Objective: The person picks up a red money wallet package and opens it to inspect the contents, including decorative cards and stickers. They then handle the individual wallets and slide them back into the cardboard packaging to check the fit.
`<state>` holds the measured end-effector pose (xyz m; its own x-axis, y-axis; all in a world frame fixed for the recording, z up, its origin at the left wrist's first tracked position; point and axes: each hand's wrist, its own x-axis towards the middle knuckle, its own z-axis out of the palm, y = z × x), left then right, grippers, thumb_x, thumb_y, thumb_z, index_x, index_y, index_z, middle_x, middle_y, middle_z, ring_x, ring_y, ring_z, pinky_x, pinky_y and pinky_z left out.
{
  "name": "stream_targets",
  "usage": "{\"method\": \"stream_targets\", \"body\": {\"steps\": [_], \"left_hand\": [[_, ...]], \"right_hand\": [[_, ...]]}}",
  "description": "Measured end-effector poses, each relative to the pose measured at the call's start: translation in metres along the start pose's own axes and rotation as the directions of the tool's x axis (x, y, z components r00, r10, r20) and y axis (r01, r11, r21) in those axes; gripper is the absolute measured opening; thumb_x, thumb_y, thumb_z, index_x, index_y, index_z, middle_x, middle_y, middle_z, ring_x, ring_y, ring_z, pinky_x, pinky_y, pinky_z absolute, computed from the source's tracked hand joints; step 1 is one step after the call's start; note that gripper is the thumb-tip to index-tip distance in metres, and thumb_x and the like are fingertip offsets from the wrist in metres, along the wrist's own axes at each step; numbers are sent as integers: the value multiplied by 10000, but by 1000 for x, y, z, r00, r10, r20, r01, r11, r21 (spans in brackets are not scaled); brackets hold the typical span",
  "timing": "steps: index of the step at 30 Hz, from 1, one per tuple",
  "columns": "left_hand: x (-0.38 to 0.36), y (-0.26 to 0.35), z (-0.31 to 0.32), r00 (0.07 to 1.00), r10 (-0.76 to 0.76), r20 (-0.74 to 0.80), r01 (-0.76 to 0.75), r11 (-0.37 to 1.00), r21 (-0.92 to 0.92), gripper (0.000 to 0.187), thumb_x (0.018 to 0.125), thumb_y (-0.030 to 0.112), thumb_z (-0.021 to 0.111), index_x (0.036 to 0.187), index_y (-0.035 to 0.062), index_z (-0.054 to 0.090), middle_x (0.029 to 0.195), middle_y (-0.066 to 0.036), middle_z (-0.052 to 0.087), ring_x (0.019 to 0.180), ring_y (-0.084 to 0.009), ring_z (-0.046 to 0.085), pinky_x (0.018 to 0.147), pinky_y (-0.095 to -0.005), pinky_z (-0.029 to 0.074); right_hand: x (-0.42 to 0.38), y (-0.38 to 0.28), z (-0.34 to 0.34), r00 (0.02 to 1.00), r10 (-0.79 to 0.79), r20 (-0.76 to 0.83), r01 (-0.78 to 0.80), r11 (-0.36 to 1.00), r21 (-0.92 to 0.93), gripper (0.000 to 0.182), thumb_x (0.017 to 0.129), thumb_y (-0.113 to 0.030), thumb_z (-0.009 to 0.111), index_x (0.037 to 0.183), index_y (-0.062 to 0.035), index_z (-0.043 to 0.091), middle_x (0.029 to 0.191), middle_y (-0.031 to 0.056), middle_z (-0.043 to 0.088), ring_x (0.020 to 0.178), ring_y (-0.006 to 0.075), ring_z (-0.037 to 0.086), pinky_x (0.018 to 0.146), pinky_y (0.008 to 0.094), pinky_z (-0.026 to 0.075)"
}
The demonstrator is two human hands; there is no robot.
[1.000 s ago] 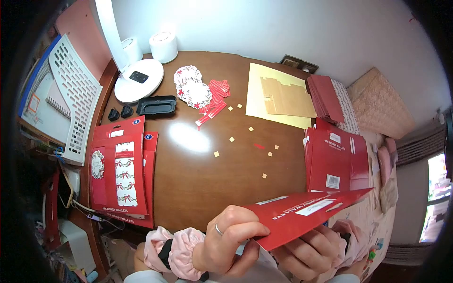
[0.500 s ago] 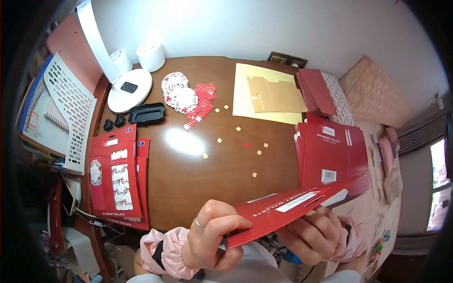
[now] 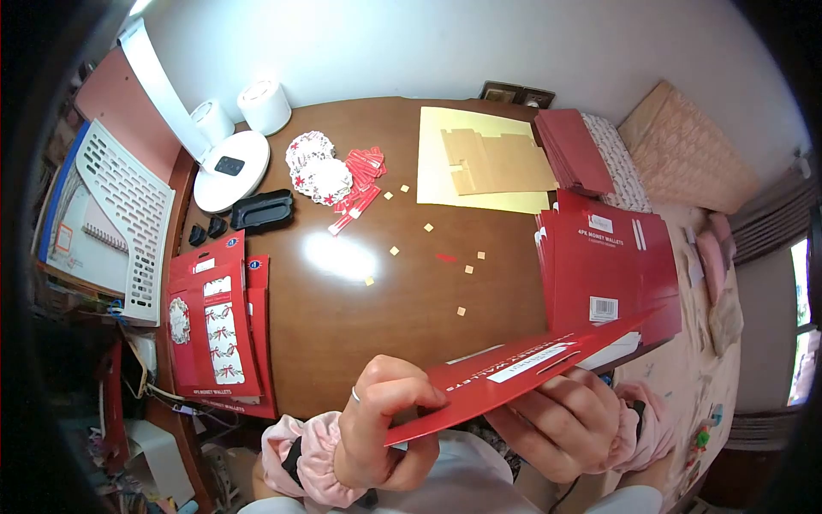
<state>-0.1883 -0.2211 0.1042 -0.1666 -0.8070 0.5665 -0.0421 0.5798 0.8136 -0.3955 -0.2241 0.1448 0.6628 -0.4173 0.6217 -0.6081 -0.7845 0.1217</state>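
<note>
Near the desk's front edge, a red card sleeve [image 3: 505, 377] with white labels is tilted between both hands. My left hand [image 3: 390, 428], with a ring on one finger, pinches its left end. My right hand [image 3: 561, 424] grips it from below near the slot; some fingertips are hidden behind the card. To the right lies a stack of red "money wallets" sleeves [image 3: 599, 265], partly under the held card's far end. Finished-looking red packs [image 3: 210, 325] with wreath and bow patterns lie at the left.
Round wreath cutouts [image 3: 318, 171] and small red strips [image 3: 364, 176] lie at the back, beside a black tray [image 3: 263, 210] and white lamp base [image 3: 231, 171]. Small yellowish squares [image 3: 428, 227] are scattered mid-desk. Brown card [image 3: 497, 163] rests on a yellow sheet [image 3: 432, 188].
The camera view has shifted slightly. The held card's left end has moved a little left and looks flatter, with both hands still on it.
</note>
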Motion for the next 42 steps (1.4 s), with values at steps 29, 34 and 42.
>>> {"method": "stream_targets", "body": {"steps": [29,34,42], "left_hand": [[4,1,-11,965,229,128,-262,851,456,357,655,-134,707,995,-26,687,1071,-132,524,869,-226,585,684,-281,517],[4,12,-7,977,145,159,-209,810,548,368,689,-138,688,1032,-6,692,1060,-105,483,852,-211,568,674,-269,510],[-6,14,2,975,163,149,-220,786,578,348,721,-118,685,1055,-25,677,1067,-106,474,840,-211,573,663,-276,506]], "right_hand": [[-18,-18,-13,640,435,634,-727,74,683,425,824,97,580,1229,-31,567,1108,107,630,1014,238,616,863,343,493],[-31,-32,8,563,242,790,-363,-786,499,481,904,52,525,1367,12,400,1328,121,508,1142,212,561,952,313,446],[-38,-53,26,578,335,744,-66,-890,452,461,909,-15,570,1348,-20,431,1308,131,538,1119,208,577,905,300,471]]}}
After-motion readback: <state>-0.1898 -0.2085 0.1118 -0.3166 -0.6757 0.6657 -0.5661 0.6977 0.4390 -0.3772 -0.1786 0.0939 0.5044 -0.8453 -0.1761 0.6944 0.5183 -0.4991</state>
